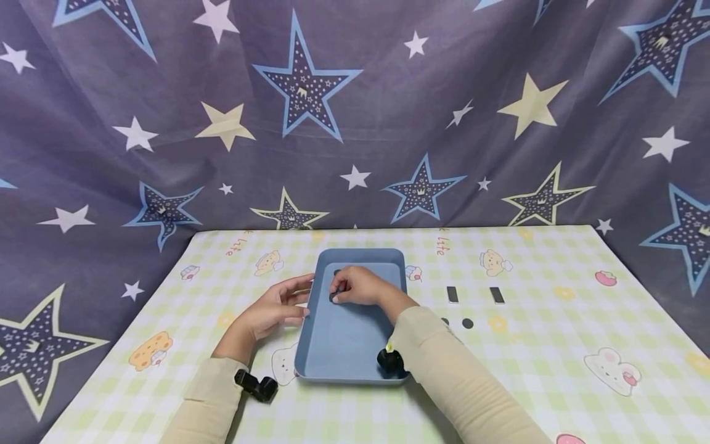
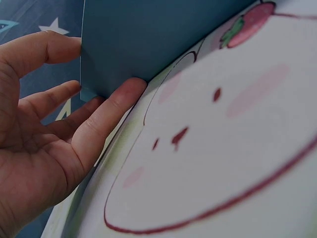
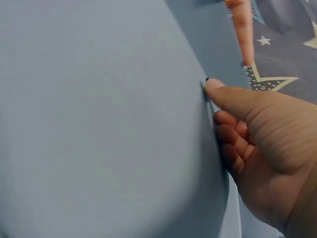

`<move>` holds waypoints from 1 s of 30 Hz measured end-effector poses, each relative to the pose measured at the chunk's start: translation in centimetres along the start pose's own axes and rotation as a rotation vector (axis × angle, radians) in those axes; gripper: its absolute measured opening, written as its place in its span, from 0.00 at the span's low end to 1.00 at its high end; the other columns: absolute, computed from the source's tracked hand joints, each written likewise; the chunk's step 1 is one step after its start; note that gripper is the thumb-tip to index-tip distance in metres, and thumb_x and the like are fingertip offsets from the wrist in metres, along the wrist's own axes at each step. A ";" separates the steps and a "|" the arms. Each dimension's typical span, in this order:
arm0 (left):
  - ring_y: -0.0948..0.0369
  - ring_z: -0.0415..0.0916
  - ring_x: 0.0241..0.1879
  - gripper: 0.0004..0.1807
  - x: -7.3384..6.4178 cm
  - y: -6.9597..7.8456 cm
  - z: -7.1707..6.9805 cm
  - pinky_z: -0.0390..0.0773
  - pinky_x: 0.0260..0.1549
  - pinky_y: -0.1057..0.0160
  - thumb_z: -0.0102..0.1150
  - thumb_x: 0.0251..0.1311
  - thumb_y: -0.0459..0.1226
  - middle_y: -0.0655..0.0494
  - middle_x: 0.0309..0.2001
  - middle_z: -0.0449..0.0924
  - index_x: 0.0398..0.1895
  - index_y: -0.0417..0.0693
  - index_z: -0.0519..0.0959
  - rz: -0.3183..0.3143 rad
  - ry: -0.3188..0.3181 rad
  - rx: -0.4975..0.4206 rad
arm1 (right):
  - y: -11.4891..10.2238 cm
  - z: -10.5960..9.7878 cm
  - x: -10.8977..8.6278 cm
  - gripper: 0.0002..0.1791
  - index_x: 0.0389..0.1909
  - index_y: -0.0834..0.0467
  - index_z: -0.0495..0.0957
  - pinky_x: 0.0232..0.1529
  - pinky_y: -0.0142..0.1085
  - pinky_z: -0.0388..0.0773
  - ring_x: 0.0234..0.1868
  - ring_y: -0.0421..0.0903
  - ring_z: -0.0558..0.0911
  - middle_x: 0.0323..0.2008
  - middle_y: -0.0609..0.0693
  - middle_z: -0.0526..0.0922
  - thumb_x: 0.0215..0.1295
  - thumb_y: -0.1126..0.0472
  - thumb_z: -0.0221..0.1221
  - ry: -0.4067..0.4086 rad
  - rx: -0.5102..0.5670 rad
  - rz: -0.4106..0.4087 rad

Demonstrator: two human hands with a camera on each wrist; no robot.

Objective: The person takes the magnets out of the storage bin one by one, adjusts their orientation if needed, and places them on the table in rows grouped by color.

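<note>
Fingers [image 2: 111, 106] of the left hand [image 1: 272, 312] spread, tips touching left wall of smooth blue tray [image 1: 338, 345]: rectangular, rounded corners, long axis near-far. Small black piece [image 1: 333, 297] sits inside the tray's left side, pinched by right hand [image 1: 359, 285]; mostly covered, can't tell its axis. On checked desk [image 1: 543, 345], right of tray: two flat black discs [image 1: 468, 323], two dark rectangular pieces [image 1: 497, 295], long sides near-far, slightly slanted.
</note>
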State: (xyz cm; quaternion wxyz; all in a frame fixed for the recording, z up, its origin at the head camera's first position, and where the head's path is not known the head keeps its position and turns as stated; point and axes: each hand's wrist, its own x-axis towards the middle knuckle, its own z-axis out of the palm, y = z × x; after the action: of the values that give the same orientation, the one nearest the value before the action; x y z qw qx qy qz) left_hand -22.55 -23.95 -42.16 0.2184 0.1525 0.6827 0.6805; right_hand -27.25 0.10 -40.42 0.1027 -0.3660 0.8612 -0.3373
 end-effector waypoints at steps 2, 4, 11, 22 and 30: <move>0.40 0.58 0.68 0.45 -0.1 0.1 0.0 0.79 0.49 0.55 0.59 0.55 0.24 0.33 0.72 0.54 0.76 0.38 0.51 0.002 0.000 0.000 | 0.0 -0.2 0.0 0.06 0.38 0.60 0.84 0.38 0.30 0.75 0.33 0.39 0.76 0.32 0.47 0.81 0.60 0.65 0.66 0.000 0.022 -0.002; 0.40 0.57 0.68 0.45 -0.1 0.2 -0.1 0.80 0.49 0.55 0.59 0.55 0.24 0.33 0.72 0.53 0.76 0.37 0.50 0.006 -0.004 0.000 | -0.1 -0.4 0.0 0.05 0.38 0.60 0.84 0.38 0.30 0.75 0.33 0.38 0.77 0.32 0.47 0.81 0.61 0.65 0.66 0.002 0.038 -0.005; 0.41 0.59 0.68 0.46 0.0 0.3 -0.2 0.80 0.48 0.55 0.60 0.54 0.24 0.34 0.72 0.54 0.76 0.38 0.51 0.001 -0.006 -0.010 | -0.4 -1.0 0.1 0.05 0.37 0.61 0.84 0.35 0.29 0.76 0.32 0.38 0.77 0.31 0.46 0.82 0.61 0.65 0.66 0.008 0.070 0.007; 0.40 0.57 0.69 0.45 0.0 0.2 -0.1 0.80 0.48 0.56 0.60 0.55 0.24 0.34 0.72 0.53 0.76 0.37 0.50 0.001 -0.010 -0.016 | -0.4 -1.4 0.1 0.05 0.36 0.61 0.84 0.35 0.28 0.76 0.32 0.37 0.78 0.31 0.47 0.84 0.60 0.66 0.67 0.014 0.067 -0.003; 0.40 0.57 0.68 0.45 0.0 0.1 0.0 0.80 0.49 0.55 0.60 0.55 0.24 0.33 0.72 0.53 0.76 0.38 0.51 -0.002 -0.006 -0.014 | -0.8 -2.1 -0.4 0.05 0.37 0.61 0.84 0.35 0.29 0.77 0.32 0.38 0.79 0.31 0.47 0.83 0.60 0.66 0.67 0.012 0.068 0.008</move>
State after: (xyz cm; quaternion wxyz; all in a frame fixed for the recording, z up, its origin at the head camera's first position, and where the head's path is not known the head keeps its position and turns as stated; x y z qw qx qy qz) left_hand -22.58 -23.98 -42.11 0.2221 0.1526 0.6773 0.6845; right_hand -27.46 1.03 -38.33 0.1114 -0.3567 0.8514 -0.3681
